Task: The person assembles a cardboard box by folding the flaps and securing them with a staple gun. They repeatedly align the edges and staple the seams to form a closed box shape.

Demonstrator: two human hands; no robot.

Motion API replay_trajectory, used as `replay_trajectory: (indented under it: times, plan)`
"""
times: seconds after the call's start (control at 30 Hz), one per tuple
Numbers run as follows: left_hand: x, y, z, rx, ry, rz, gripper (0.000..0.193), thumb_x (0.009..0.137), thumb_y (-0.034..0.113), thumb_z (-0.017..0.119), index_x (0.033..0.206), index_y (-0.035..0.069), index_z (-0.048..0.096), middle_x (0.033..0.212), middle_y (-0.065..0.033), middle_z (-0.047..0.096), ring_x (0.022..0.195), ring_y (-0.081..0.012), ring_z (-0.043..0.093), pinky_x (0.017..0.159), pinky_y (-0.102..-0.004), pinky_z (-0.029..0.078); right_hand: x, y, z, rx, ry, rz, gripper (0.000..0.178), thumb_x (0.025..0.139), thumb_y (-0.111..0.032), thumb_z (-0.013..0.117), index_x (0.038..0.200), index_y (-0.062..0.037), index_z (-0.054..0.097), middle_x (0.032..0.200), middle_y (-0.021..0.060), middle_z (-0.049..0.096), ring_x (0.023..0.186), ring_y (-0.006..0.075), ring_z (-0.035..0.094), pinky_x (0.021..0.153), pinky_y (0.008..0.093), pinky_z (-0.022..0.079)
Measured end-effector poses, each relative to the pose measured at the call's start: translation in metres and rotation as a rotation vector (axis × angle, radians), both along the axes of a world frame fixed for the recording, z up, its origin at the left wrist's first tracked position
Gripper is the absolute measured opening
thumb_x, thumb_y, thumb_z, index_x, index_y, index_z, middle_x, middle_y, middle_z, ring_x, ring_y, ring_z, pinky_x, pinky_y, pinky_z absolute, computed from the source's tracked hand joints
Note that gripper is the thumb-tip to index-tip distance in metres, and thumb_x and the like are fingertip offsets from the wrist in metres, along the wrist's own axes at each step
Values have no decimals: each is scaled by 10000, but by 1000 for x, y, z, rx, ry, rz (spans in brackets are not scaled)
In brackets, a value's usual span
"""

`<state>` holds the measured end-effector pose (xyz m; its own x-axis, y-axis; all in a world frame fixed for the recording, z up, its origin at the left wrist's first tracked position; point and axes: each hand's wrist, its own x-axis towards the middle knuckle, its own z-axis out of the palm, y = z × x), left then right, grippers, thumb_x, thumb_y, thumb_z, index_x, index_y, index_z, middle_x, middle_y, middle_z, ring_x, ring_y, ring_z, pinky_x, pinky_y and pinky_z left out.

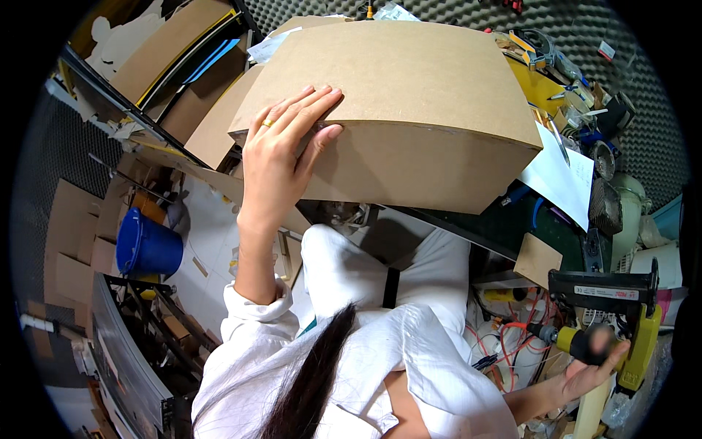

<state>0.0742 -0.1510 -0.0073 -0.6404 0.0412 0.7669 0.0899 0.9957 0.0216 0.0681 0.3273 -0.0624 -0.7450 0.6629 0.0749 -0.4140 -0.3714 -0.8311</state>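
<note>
A large box-like piece of brown fibreboard (409, 80) rests on the workbench in front of me, a top panel and a near side panel showing. My left hand (281, 150) lies on its left part, fingers flat on top and thumb stretched along the near edge; a ring is on one finger. Low on the right, my right hand (581, 377) is at the black grip of a yellow-green nail gun (643, 344) with a dark magazine. Its fingers curl about the grip, part of which is blurred. An orange air hose (515, 325) joins the tool.
Tools and odds and ends crowd the bench's right side, beside a white paper sheet (567, 172). A small board piece (539, 260) sits at the bench edge. Sheet boards stand in a rack (168, 88) at far left. A blue bucket (150, 245) is on the floor.
</note>
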Motion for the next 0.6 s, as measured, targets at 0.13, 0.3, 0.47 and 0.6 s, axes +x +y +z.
replay_trajectory:
  times: [0.13, 0.3, 0.47, 0.6]
  plan:
    - [3, 2, 2, -1, -14, 11, 363, 922, 305, 686, 1254, 159, 698, 1255, -40, 699, 1245, -224, 612, 1040, -383, 423, -3, -14, -4, -129, -24, 46, 531, 1045, -457, 511, 1426, -91, 459, 651, -23, 314, 629, 80, 292, 588, 228, 275]
    - [2, 3, -1, 3, -31, -23, 551, 795, 381, 797, 1270, 123, 690, 1284, -67, 687, 1253, -247, 609, 1076, -407, 404, -13, -38, -15, -425, -92, 154, 612, 1004, -539, 546, 1408, -81, 495, 568, -61, 322, 543, 57, 294, 601, 217, 325]
    - [-1, 87, -13, 257, -76, -464, 586, 836, 178, 783, 1355, -10, 586, 1372, -202, 604, 1293, -341, 572, 1117, -432, 406, -21, -46, -54, -483, 203, 661, 538, 1001, -555, 540, 1275, -94, 582, 719, -44, 518, 531, 34, 351, 554, 184, 328]
    - [-10, 179, -22, 345, -436, -845, 881, 803, 171, 802, 1514, -52, 332, 1459, -250, 499, 1262, -392, 574, 1056, -398, 466, -22, -92, -49, -510, 170, 652, 496, 1029, -527, 499, 1309, -121, 554, 939, 7, 608, 543, 39, 401, 537, 191, 356]
